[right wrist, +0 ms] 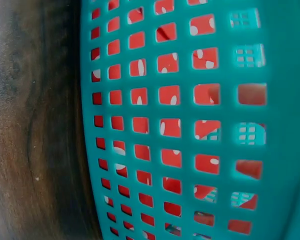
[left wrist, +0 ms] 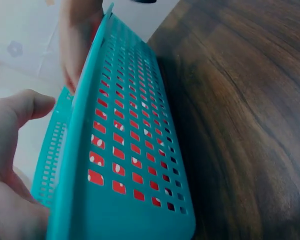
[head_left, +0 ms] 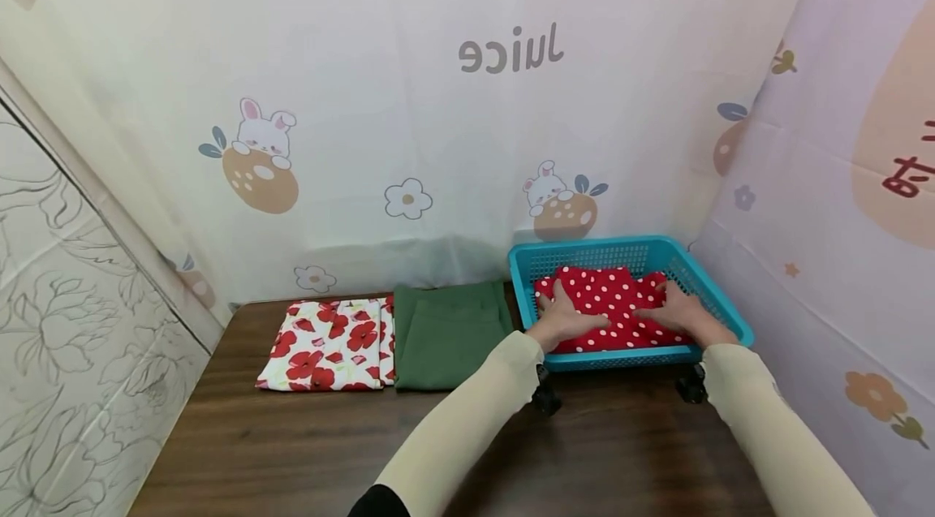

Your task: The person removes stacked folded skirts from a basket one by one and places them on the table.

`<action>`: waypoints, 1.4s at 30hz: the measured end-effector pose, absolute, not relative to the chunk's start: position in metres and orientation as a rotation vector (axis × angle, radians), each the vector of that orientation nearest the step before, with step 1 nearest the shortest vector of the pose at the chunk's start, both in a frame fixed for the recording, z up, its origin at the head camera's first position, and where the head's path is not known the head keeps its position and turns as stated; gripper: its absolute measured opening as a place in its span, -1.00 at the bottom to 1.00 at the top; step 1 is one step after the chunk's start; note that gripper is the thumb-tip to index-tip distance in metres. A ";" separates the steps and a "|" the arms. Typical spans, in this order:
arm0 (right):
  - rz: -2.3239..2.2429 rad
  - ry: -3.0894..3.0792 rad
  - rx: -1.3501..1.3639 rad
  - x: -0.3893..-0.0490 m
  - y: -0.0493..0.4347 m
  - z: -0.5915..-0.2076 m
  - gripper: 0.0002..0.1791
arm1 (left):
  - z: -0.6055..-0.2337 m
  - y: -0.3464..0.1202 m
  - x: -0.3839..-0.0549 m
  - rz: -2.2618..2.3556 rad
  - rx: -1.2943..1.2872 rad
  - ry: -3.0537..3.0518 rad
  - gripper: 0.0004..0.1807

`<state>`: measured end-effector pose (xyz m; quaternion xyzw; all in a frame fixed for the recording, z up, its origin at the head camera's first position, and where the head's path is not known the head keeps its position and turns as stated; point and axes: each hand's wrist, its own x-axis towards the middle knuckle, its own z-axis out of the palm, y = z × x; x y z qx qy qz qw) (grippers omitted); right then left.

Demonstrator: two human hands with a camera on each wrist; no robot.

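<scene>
A red cloth with white polka dots (head_left: 609, 294) lies in a turquoise plastic basket (head_left: 621, 359) at the right of the table. My left hand (head_left: 568, 320) reaches over the basket's front rim onto the cloth's left part, its thumb stretched out to the right. On the cloth's right part, my right hand (head_left: 679, 312) has its thumb pointing left, apart from the fingers. In the left wrist view, the left hand (left wrist: 12, 160) shows its thumb spread wide beside the basket wall (left wrist: 135, 210). The right wrist view shows mostly the perforated wall (right wrist: 285, 125), with red cloth (right wrist: 171, 127) behind it.
Left of the basket lies a folded green cloth (head_left: 453, 338), with a folded white cloth with red flowers (head_left: 329, 346) beside it. All stand on a dark wooden table (head_left: 292, 452). Printed curtains (head_left: 438, 119) hang behind and at the right.
</scene>
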<state>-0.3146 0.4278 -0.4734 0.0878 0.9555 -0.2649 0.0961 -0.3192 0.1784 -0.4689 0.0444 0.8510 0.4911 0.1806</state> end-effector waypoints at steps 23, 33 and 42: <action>-0.782 2.775 0.226 -0.318 0.425 -0.479 -0.10 | -0.470 0.176 -0.323 1.384 -0.065 2.241 0.25; -0.879 2.786 0.127 -0.316 0.429 -0.479 -0.18 | -0.474 0.178 -0.324 1.510 -0.091 2.244 0.11; -0.772 2.824 0.096 -0.316 0.429 -0.485 -0.16 | -0.475 0.175 -0.328 1.522 0.051 2.116 -0.10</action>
